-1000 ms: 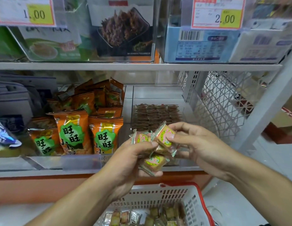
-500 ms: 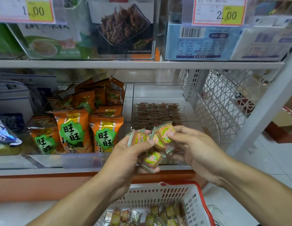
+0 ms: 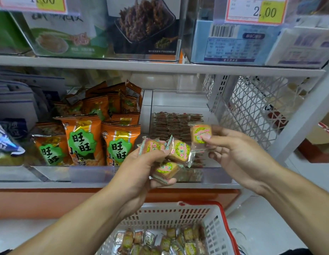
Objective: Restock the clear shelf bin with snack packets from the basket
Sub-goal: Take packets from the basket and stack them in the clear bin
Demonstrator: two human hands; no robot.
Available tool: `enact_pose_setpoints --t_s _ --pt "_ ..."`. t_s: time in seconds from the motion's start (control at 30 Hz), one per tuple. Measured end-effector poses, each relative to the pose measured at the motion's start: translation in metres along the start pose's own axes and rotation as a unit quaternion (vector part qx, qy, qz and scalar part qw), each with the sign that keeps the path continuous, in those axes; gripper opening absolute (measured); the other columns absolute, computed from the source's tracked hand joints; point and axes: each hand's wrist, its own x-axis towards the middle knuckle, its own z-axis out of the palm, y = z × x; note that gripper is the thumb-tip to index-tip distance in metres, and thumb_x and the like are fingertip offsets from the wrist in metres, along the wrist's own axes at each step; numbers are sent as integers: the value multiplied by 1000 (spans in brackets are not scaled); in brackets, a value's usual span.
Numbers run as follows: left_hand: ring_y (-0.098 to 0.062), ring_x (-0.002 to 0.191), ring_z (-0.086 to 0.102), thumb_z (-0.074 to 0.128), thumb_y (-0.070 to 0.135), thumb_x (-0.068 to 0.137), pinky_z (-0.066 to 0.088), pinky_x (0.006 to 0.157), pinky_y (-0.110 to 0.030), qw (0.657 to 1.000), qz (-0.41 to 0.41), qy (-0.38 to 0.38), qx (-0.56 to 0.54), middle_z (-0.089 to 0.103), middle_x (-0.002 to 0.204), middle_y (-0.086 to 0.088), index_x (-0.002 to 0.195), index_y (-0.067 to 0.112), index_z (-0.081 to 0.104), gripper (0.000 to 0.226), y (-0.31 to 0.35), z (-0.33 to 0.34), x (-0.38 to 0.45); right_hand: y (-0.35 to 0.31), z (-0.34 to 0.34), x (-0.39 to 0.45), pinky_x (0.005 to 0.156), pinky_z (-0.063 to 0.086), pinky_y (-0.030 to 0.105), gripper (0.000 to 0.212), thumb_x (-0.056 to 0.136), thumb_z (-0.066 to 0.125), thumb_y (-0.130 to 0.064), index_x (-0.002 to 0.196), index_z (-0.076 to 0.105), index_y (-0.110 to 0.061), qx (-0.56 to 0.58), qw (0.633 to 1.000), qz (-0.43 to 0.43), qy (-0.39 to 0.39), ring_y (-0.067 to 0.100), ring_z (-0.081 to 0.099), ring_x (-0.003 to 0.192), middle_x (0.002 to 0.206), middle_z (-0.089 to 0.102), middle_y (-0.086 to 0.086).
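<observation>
Before the bin, right hand (image 3: 239,155) pinching packet (image 3: 200,134)

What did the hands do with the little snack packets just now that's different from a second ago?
The right hand pulled one snack packet out of the bunch and lifted it up and to the right, toward the clear shelf bin. It now pinches that packet apart from the others. The left hand stayed put, still gripping the remaining packets. The basket below has not moved.

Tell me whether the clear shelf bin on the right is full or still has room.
Still has room. The clear shelf bin holds only a low layer of packets on its floor, with bare space behind and above them.
</observation>
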Motion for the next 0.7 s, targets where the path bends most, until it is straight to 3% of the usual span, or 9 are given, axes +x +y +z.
enact_pose_setpoints --t_s 0.07,0.17,0.23,0.3,0.43,0.5,0.6,0.7 --pt "-24 73 76 70 9 90 59 51 -32 1000 1 3 6 76 98 -21 119 -5 65 32 0 -1 0 -2 -3 0 68 51 26 40 93 55 4 128 62 -15 25 999 -9 -21 16 72 80 109 75 9" --pt "-24 75 76 70 9 90 59 51 -32 1000 1 -5 8 77 99 -18 119 -1 66 31 1 -1 -1 -1 -4 -1 76 58 27 37 90 58 5 118 68 -17 8 999 -27 -45 22 74 92 110 76 9" --pt "-23 74 76 70 9 90 59 50 -32 1000 0 -8 14 78 98 -17 115 2 68 27 2 -2 0 -1 -3 0 67 54 19 35 76 70 -4 110 67 -14 -14 999 -38 -27 15 72 82 101 77 5" --pt "-24 74 75 70 9 90 59 50 -32 1000 -2 -8 16 78 98 -18 110 5 69 21 3 -2 0 0 -2 0 61 51 20 45 69 72 -7 112 61 -10 2 999 -23 -24 14 68 74 96 76 8" --pt "-25 76 75 71 9 90 59 52 -33 1000 -1 -4 22 77 101 -19 105 7 70 15 4 -5 1 -2 -3 0 70 62 27 42 83 61 11 121 65 -7 32 998 -1 -47 23 72 84 106 73 20" --pt "-25 76 74 71 9 89 58 52 -33 1000 -2 -3 22 76 101 -19 104 8 72 16 4 -6 2 -1 -4 -1 72 62 28 40 75 67 4 114 68 -4 22 999 -5 -50 22 72 83 100 74 17" --pt "-26 77 74 72 10 87 57 50 -32 999 -8 -20 23 76 105 -20 105 9 73 18 5 -6 1 3 -5 0 70 49 30 46 62 81 -14 105 67 -10 -75 996 -15 -36 14 70 79 91 77 6" --pt "-26 76 74 72 10 87 57 48 -31 999 -9 -38 34 77 106 -19 109 12 74 22 5 -6 -1 9 -6 3 86 53 39 42 65 84 -26 104 73 -18 -136 989 17 -60 18 71 92 101 77 1"
